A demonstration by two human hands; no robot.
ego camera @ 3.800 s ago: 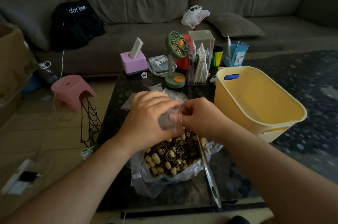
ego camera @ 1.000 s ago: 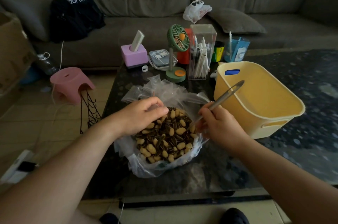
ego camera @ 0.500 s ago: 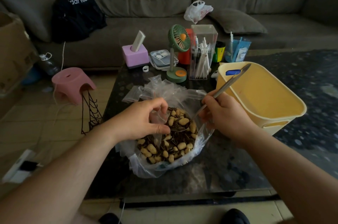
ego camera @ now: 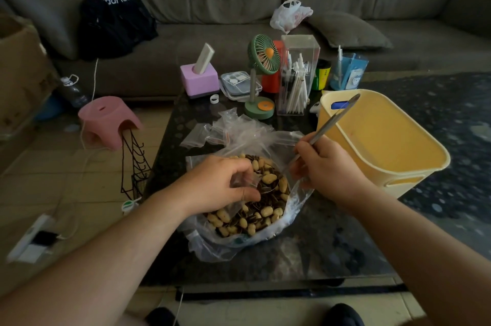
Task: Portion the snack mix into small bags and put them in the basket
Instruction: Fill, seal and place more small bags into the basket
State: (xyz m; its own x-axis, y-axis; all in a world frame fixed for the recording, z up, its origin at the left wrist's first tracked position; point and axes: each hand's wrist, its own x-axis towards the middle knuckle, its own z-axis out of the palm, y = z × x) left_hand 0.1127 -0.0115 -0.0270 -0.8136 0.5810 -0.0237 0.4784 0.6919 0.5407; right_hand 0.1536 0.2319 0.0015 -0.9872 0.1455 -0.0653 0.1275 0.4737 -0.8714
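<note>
Spoon (ego camera: 329, 129) in R hand (ego camera: 326, 166) grip, L hand (ego camera: 220, 184) pinching small bag (ego camera: 245, 182) over snack mix (ego camera: 255, 208).

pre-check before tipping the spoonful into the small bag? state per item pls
1. Small bag held by left hand: ok.
2. Small bag mouth open: cannot tell, fingers cover it.
3. Spoon gripped by right hand: ok.
4. Spoon bowl loaded with snack mix: ok, it sits at the bag.
5. Small bag over the big bag, so spills land there: ok.
6. Basket within reach, upright: ok.
</note>
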